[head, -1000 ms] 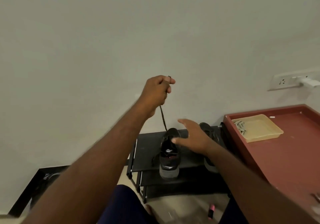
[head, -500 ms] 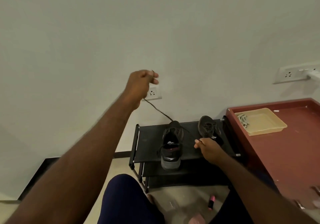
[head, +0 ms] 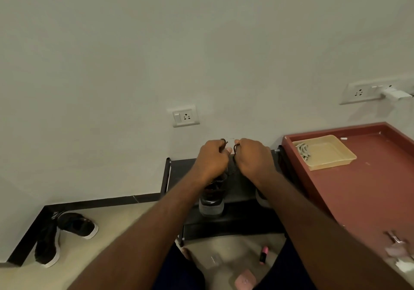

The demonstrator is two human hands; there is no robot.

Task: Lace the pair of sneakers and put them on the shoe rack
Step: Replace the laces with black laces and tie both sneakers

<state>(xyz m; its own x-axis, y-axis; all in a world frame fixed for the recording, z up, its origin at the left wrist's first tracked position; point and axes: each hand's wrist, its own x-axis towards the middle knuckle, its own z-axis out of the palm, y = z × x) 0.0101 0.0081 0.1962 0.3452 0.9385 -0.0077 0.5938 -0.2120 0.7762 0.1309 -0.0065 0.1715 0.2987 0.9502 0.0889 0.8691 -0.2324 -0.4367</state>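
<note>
Head view: the left hand (head: 211, 159) and right hand (head: 253, 158) each pinch an end of the thin dark shoelace (head: 234, 151), likely to pull it snug. Just below them the black grey-toed sneaker (head: 211, 202) sits on the black shoe rack (head: 178, 171).

A black sneaker (head: 211, 202) with a grey toe is standing on the top shelf of the black shoe rack (head: 179, 168), toe pointing toward the camera. Its lace (head: 234, 153) is rising from the shoe, with the left hand (head: 212, 159) and right hand (head: 253, 157) each pinching an end above it. The second sneaker (head: 261, 197) is sitting beside it, mostly hidden behind a forearm.
</note>
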